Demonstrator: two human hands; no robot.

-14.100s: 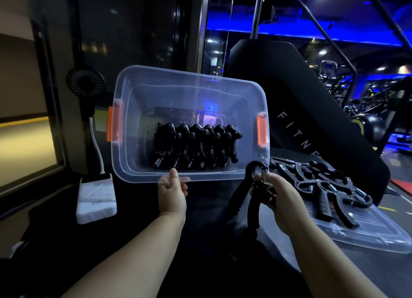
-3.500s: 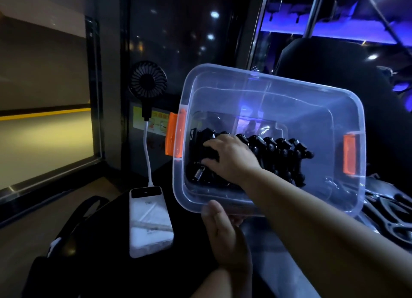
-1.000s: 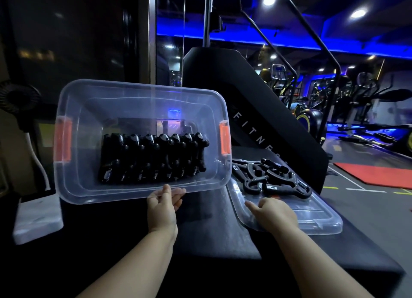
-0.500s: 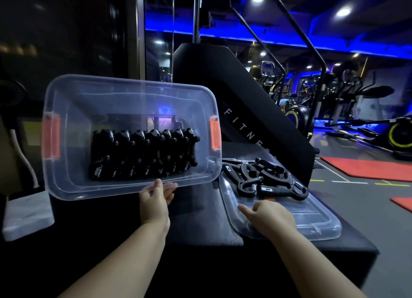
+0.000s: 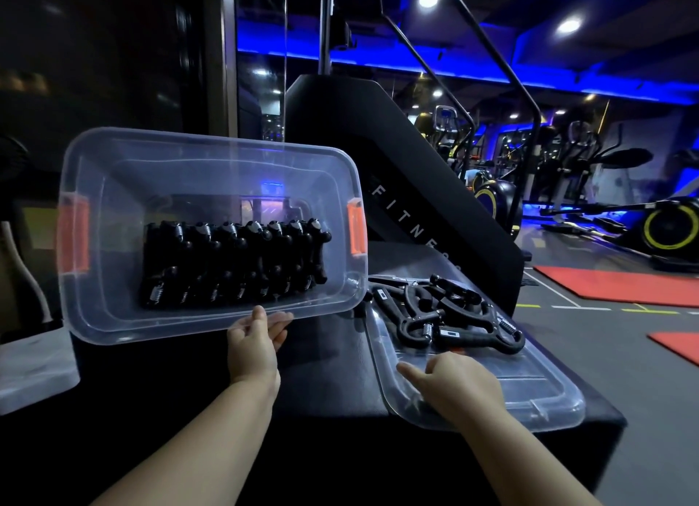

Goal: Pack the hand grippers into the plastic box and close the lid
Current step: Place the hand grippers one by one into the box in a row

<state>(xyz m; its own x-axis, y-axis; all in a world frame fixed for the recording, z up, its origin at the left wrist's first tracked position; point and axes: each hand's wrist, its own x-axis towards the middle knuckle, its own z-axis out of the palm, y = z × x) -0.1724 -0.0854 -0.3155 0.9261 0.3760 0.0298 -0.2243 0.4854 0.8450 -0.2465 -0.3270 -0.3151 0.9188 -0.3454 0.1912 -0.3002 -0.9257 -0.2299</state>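
Observation:
My left hand grips the near rim of the clear plastic box, which is tipped up with its opening facing me. Orange latches sit on both ends. Inside, a row of several black hand grippers stands packed side by side. To the right, the clear lid lies flat on the black surface with a few loose black hand grippers piled on its far half. My right hand rests on the lid's near part, fingers apart, holding nothing, just short of the loose grippers.
A white power bank lies at the left edge on the black surface. A black slanted gym machine rises behind the box and lid. Exercise bikes and red mats fill the room at right.
My right hand has slid slightly forward on the lid toward the loose grippers. The box stays tipped up in my left hand. The view has shifted a little.

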